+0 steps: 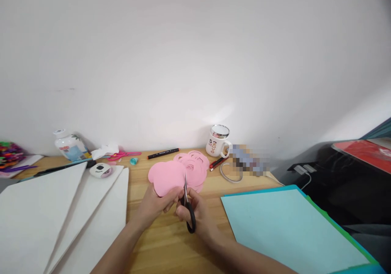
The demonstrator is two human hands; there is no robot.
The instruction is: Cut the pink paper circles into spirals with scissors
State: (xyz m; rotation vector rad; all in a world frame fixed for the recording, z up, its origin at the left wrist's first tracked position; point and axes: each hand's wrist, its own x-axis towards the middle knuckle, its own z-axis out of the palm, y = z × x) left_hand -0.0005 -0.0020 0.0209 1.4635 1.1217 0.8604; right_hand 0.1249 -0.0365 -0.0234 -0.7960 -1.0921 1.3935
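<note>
Both hands up over the wood-grain desk [146, 241], and here's the layout: L hand [157, 200] has thumb and fingers pinched on the lower edge of the pink lobed paper [168, 178]. R hand [200, 217] is curled round the handles of the black-handled scissors [191, 220]. Key relation: paper lies ahead of the L fingertips, just L of the scissor blades, which meet its R edge; L hand's the nearer one. Can't tell how wide the blades are spread, or whether R fingertips touch the paper.

Scissors' long axis runs approx. front to back, tips away from the person, toward the wall, handles back toward the R wrist. Paper's roughly as broad as it's deep, so no clear long axis; it's partly over the pink cut-outs [197, 170] behind, to the R.
</note>
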